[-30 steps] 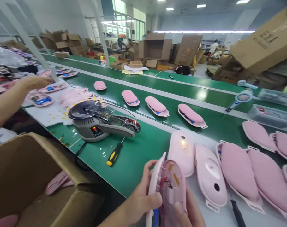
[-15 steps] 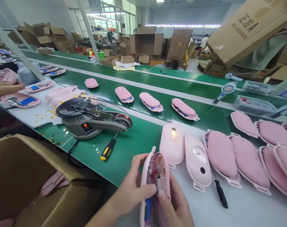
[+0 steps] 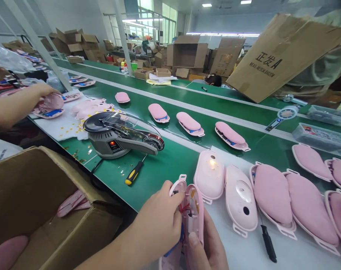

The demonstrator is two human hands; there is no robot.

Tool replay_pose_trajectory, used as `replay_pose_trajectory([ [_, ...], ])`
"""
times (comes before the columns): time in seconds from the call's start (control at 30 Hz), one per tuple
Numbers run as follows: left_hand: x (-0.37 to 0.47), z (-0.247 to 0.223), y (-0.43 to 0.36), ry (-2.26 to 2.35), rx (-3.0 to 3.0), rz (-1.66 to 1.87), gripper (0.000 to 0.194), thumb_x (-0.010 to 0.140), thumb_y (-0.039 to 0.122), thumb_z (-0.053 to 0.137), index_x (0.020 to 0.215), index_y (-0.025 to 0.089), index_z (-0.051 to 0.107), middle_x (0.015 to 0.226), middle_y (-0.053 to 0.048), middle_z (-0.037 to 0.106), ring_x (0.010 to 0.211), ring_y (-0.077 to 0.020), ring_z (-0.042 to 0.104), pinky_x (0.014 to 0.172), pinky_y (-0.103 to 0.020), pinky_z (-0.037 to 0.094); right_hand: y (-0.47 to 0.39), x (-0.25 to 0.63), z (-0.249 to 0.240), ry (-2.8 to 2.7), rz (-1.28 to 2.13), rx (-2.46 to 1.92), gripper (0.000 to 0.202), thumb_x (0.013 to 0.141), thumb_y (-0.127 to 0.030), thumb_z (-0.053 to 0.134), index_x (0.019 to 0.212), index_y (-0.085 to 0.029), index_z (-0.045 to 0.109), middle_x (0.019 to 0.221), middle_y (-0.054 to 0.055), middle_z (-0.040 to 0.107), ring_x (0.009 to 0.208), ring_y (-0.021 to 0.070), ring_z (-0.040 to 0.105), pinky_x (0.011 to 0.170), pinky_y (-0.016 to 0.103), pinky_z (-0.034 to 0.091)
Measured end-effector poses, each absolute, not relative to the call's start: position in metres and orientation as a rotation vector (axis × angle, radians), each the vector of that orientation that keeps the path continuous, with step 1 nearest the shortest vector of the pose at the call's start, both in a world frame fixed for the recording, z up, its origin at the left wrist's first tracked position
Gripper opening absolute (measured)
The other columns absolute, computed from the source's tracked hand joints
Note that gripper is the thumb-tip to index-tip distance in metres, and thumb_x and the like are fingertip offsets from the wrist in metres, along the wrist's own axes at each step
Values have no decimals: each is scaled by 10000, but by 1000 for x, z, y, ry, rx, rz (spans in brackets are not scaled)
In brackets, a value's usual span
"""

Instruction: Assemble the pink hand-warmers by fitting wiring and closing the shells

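Note:
Two halves of a pink case (image 3: 197, 210) stand partly opened between my hands at the bottom centre, with red wires and a blue part inside. My left hand (image 3: 161, 221) grips the left half, its fingers bent over the top edge into the opening. Around the outer side of the right half wraps my right hand (image 3: 208, 243), its thumb on the inner face. Just beyond lie a pink case with a glowing light (image 3: 209, 178) and another with a black dot (image 3: 241, 198). A black-handled screwdriver (image 3: 268, 242) rests to their right.
A grey tape dispenser (image 3: 111, 137) and a yellow-black screwdriver (image 3: 134, 172) are left of centre. An open carton (image 3: 54, 180) stands at lower left. Pink cases (image 3: 188, 123) line the green bench. Another person's hand (image 3: 35, 95) works at far left, near a pink shell.
The view has shifted left. My left hand has moved up over its half, fingers now reaching into the opening. The other person's hand has moved onto a pink case; the large carton has tilted lower.

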State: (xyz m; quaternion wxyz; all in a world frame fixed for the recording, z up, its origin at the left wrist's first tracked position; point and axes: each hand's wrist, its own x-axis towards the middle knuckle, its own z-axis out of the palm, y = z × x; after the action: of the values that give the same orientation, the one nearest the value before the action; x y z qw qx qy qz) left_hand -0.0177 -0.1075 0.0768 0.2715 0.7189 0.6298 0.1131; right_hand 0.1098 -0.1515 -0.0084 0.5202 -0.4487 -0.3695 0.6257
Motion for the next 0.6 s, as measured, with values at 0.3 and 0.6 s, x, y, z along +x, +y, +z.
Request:
replay_pose_trajectory([
  [0.3,-22,63,-108,1498,1764,673,532,822,117,411,1324,295,408,1120,-50,516,951,-205,544,845,-370,446,-144,111,4,-1034,1424,-1190,622,864,-477,600,1416,-262,408,1428,61,504,1281,239,505,977,283,492],
  [0.6,-34,10,-103,795,924,973,817,704,424,731,1396,301,314,1237,-68,524,1076,-259,545,887,-360,427,-141,118,9,-1156,1419,-1251,577,860,-471,596,1379,-245,483,1433,45,497,1331,259,443,1047,348,438],
])
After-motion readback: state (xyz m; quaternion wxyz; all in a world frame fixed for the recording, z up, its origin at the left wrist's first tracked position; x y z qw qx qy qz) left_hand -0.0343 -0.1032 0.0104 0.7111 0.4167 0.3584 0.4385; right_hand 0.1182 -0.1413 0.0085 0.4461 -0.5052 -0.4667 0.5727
